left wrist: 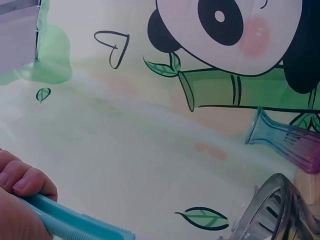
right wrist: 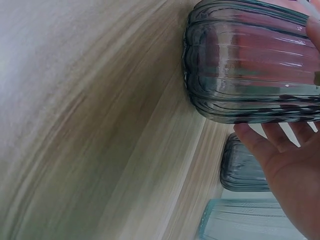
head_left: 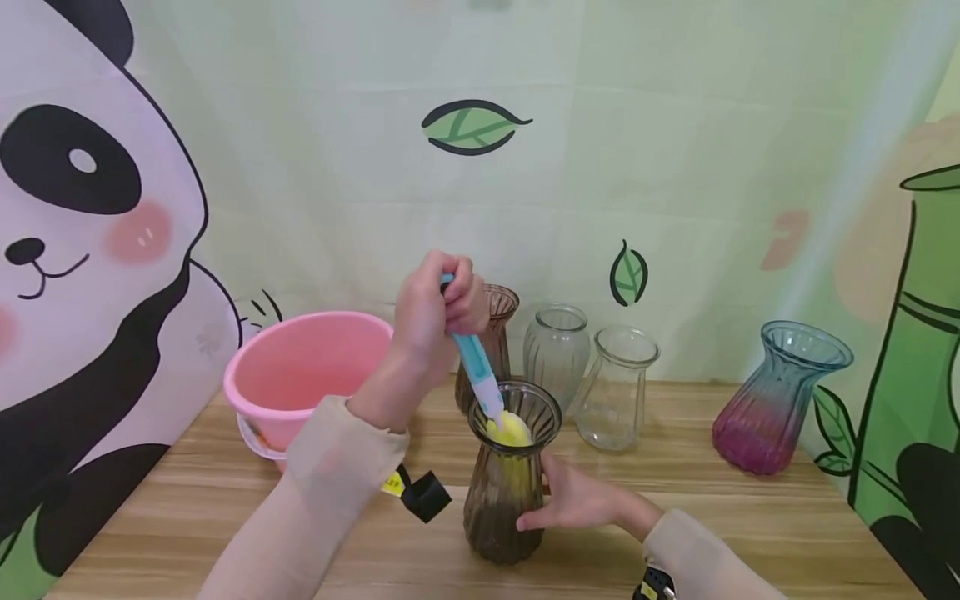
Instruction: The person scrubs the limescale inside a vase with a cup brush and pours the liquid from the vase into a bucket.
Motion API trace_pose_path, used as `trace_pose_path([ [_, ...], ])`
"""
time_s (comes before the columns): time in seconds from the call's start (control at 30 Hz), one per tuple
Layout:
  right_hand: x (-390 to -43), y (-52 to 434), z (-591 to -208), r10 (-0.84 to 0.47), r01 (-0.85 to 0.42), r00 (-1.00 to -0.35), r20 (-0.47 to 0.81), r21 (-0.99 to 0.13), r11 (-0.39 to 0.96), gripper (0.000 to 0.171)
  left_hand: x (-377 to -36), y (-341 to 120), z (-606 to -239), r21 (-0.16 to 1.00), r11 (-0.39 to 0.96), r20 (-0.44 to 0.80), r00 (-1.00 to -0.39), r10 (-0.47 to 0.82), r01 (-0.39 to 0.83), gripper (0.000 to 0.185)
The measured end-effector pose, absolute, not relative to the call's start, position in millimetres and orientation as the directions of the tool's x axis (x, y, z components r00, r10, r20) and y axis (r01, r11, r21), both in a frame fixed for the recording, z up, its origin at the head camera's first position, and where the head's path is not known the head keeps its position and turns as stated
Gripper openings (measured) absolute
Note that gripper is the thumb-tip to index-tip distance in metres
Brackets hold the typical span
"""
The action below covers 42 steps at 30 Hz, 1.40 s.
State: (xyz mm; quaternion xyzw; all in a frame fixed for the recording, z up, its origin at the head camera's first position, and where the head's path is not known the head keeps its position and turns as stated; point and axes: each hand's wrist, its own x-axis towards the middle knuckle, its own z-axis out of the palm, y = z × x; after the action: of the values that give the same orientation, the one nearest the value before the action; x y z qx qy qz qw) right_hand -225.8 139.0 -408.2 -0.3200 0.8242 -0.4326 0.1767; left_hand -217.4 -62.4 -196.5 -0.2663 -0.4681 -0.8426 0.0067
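Note:
A brown ribbed glass vase [head_left: 501, 500] stands upright near the front of the wooden table [head_left: 750, 533]. My right hand [head_left: 577, 500] grips its lower right side; in the right wrist view the palm [right wrist: 292, 170] lies against the vase's ribbed belly [right wrist: 250, 65]. My left hand [head_left: 435, 321] is above the vase mouth and holds the blue handle of a brush [head_left: 474, 367]. The brush's yellow sponge head [head_left: 510, 429] sits inside the vase's neck. In the left wrist view my fingers [left wrist: 22, 182] curl round the teal handle [left wrist: 75, 222].
A pink basin [head_left: 300, 367] stands at the back left. Behind the held vase are another brown vase [head_left: 501, 321] and two clear glass vases [head_left: 557, 350] [head_left: 618, 387]. A blue-to-pink vase [head_left: 776, 400] stands at the right. A printed panda backdrop closes off the back.

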Motion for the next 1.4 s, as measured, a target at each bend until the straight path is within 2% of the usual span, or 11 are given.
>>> trace_pose_path([
  [0.27,-227,139,-412,-0.694,-0.39,-0.72,0.004,-0.829,0.4,0.075,-206,-62,-184,0.782,-0.522,0.504,-0.838,0.208,0.34,0.032],
  [0.7,-226,141,-417,-0.692,-0.408,-0.721,0.023,-0.822,0.397,0.072,-200,-73,-162,0.763,-0.538,0.518,-0.837,0.178,0.359,0.034],
  [0.83,-225,142,-419,-0.689,-0.424,-0.723,0.038,-0.813,0.4,0.072,-200,-82,-159,0.737,-0.581,0.518,-0.84,0.159,0.345,0.033],
  [1.07,-224,141,-418,-0.677,-0.402,-0.735,0.025,-0.821,0.406,0.074,-200,-106,-155,0.655,-0.681,0.538,-0.835,0.115,0.328,0.034],
  [1.3,-222,142,-416,-0.657,-0.38,-0.754,0.003,-0.818,0.432,0.087,-183,-156,-133,0.425,-0.862,0.562,-0.827,0.012,0.276,0.031],
  [1.4,-221,142,-417,-0.65,-0.375,-0.76,-0.001,-0.817,0.439,0.09,-175,-181,-135,0.361,-0.894,0.563,-0.826,-0.016,0.263,0.034],
])
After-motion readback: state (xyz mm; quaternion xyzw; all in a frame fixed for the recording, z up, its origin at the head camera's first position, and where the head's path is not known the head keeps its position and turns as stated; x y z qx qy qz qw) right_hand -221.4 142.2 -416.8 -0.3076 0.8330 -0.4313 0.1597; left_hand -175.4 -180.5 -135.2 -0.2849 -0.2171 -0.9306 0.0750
